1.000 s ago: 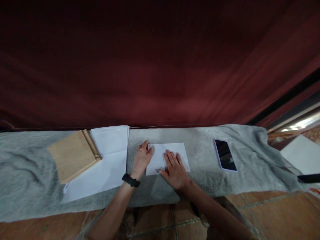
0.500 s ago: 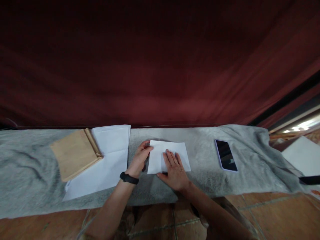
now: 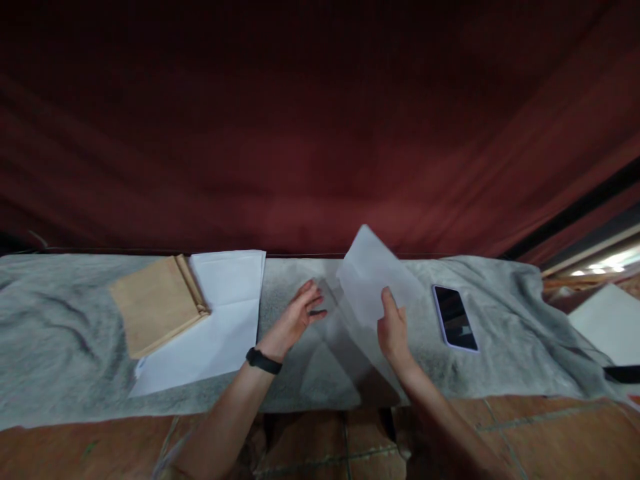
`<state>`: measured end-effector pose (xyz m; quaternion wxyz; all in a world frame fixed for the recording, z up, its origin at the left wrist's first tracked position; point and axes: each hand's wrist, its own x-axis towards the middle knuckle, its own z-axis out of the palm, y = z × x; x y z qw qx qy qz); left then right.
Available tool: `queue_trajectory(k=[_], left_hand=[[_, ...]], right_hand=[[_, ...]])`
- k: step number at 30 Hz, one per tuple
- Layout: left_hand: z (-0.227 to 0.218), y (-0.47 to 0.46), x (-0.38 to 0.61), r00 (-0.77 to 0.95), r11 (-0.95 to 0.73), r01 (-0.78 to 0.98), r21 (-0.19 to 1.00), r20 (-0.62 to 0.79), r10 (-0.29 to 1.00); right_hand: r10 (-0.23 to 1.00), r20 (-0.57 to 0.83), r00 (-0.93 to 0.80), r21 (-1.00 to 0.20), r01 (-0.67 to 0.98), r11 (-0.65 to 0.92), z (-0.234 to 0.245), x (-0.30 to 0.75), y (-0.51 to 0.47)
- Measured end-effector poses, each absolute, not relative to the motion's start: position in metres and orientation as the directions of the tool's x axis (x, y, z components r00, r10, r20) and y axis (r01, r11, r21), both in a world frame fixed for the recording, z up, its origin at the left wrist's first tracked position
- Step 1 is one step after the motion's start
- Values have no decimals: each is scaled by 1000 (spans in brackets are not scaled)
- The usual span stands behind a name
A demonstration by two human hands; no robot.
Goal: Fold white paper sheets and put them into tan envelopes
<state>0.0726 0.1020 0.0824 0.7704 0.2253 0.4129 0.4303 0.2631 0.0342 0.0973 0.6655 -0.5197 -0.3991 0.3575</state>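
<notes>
A folded sheet of white paper (image 3: 370,267) is lifted off the grey cloth, tilted and a little blurred. My right hand (image 3: 393,328) grips it at its lower right part, thumb on top; the other fingers are mostly hidden. To the left, my left hand (image 3: 300,313) hovers over the cloth with fingers apart, holding nothing. A black band (image 3: 263,361) circles my left wrist. The shadows of hand and paper fall on the cloth between them.
Brown paper envelopes (image 3: 157,307) lie on a stack of white sheets (image 3: 235,320) at the left. A phone in a lilac case (image 3: 455,317) rests at the right. The grey cloth (image 3: 510,333) covers a long narrow surface before a dark red curtain (image 3: 310,167); tiles (image 3: 320,447) show below.
The folded paper was flat under my right hand; now that hand has raised it, turned it and carried it right. My left hand has let go of its edge and opened.
</notes>
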Motion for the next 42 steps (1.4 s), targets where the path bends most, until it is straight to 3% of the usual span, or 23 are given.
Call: queue_trajectory(k=[4, 7, 9, 12, 15, 18, 21, 24, 27, 32, 36, 39, 42], left_hand=[[74, 87, 87, 398, 532, -447, 719, -373, 838], [66, 88, 86, 354, 427, -387, 817, -295, 887], [61, 95, 77, 296, 343, -242, 907, -268, 917], [55, 105, 61, 211, 150, 189, 970, -189, 959], [51, 108, 51, 235, -122, 602, 789, -29, 972], [50, 103, 52, 295, -269, 771, 577, 51, 954], [51, 93, 59, 311, -305, 836, 456, 64, 948], [54, 80, 68, 296, -318, 895, 314, 118, 948], [53, 64, 79, 297, -338, 923, 187, 214, 931], [37, 44, 98, 425, -468, 877, 112, 274, 862], [21, 39, 105, 480, -512, 849, 132, 215, 851], [18, 40, 107, 498, -533, 828, 173, 207, 842], [21, 42, 108, 543, -582, 783, 220, 215, 812]], right_hand=[[862, -96, 497, -887, -436, 153, 91, 257, 37], [882, -172, 439, -852, -516, 91, 79, 259, 34], [880, -193, 434, -882, -470, 38, 70, 270, 32], [864, -263, 430, -929, -355, -106, 55, 292, 29], [867, -293, 403, -952, -208, -225, 43, 311, 29], [915, -209, 345, -953, 137, -270, 34, 318, 26], [953, -51, 299, -768, 598, -229, 33, 316, 21], [978, -1, 210, -507, 843, -182, 37, 312, 16], [987, -7, 162, -421, 895, -150, 39, 311, 15], [995, -6, 102, -349, 932, -98, 38, 313, 14], [996, 2, 90, -292, 952, -86, 43, 316, 13], [992, 94, 90, -219, 973, -67, 44, 314, 16], [977, 212, 11, -272, 961, 49, 36, 302, 23]])
